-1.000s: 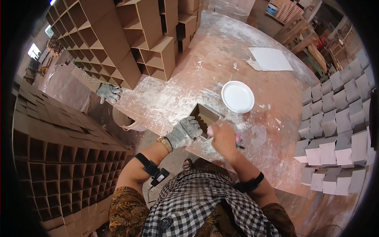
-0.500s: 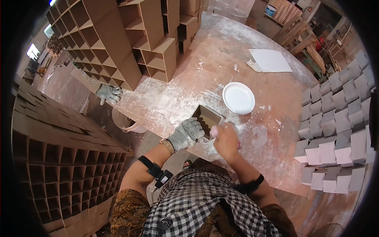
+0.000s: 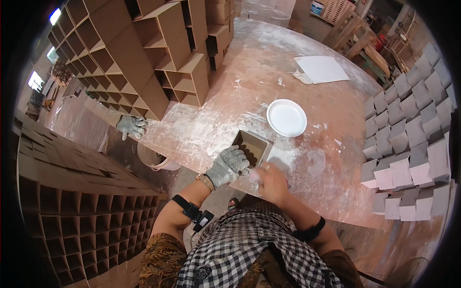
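Two hands work mid-frame: the gloved left hand [image 3: 229, 164] grips a small open brown box [image 3: 252, 146]; the bare right hand [image 3: 272, 181], closed on a pale pad, seemingly rubs its side. Next likely needs turning it.

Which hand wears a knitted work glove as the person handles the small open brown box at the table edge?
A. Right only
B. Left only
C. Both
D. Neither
B: the left hand on the small brown box is gloved in grey; the right hand is bare.
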The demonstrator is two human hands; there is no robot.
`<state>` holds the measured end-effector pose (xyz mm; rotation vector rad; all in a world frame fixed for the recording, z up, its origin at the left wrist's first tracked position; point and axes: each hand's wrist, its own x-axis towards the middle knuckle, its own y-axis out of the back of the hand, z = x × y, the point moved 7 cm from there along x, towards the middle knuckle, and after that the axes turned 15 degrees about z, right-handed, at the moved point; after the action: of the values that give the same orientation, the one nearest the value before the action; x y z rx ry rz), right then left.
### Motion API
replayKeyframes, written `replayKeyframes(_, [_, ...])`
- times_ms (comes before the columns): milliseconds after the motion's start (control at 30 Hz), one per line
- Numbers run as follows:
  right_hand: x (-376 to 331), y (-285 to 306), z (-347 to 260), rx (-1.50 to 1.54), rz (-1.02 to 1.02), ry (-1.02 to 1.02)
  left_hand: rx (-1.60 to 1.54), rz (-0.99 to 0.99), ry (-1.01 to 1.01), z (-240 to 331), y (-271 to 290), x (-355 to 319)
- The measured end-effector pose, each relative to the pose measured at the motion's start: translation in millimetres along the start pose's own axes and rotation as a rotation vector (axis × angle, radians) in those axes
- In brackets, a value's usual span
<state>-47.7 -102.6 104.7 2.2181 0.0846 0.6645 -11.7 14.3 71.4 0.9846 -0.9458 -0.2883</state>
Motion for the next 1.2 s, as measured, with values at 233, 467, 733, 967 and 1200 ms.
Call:
replayKeyframes(233, [-71, 38, 65, 1.024, 0.051, -0.910, -0.364, 0.156, 0.386, -30, 27, -1])
replayKeyframes(467, [-122, 67, 122, 1.220, 0.650, -1.094, -1.000, 0.117, 0.862, -14, 53, 21])
replayKeyframes(733, [-166, 102, 156, 1.190, 0.789, -1.154, -1.374, 0.197, 0.886, 40, 48, 81])
replayKeyframes(967, [-168, 184, 161, 0.671, 0.890, -0.945, -1.379, 0.151, 0.918, 87, 18, 121])
replayKeyframes(1200, [-63, 297, 97, 0.201, 0.891, -0.242, -1.225, -0.051, 0.781, 149, -3, 160])
